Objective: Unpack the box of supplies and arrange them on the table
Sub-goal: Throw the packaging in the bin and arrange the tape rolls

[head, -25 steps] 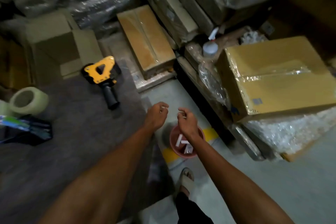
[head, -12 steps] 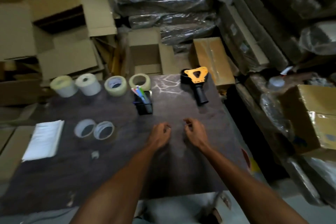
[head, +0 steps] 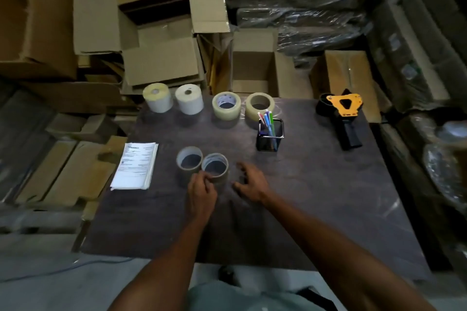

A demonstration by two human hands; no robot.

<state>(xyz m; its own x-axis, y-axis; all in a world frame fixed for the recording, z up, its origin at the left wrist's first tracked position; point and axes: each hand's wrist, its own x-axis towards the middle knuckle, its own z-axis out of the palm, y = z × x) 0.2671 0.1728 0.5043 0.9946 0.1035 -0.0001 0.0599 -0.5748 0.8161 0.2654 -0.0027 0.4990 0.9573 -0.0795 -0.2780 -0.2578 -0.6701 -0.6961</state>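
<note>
On the dark table (head: 316, 199) stand two white label rolls (head: 158, 97) (head: 189, 99) and two clear tape rolls (head: 226, 106) (head: 260, 106) in a back row. A black pen holder (head: 270, 136) with pens, a yellow and black tape dispenser (head: 345, 115) and a stack of printed papers (head: 135, 165) lie around two brown tape rolls (head: 189, 161) (head: 215, 166). My left hand (head: 202, 190) pinches the near rim of the right brown roll. My right hand (head: 249, 183) hovers just right of that roll, fingers spread, holding nothing.
An open cardboard box (head: 252, 76) stands behind the table's far edge. More open and flattened cartons (head: 156, 33) pile up at the back left. Plastic-wrapped bundles (head: 298, 12) and sealed cartons (head: 353, 70) crowd the back right. Grey floor lies in front of the table.
The view swung from the floor at the right up onto the table. Both hands moved left across the table to the brown tape rolls; the left hand closed on one, the right hand opened.
</note>
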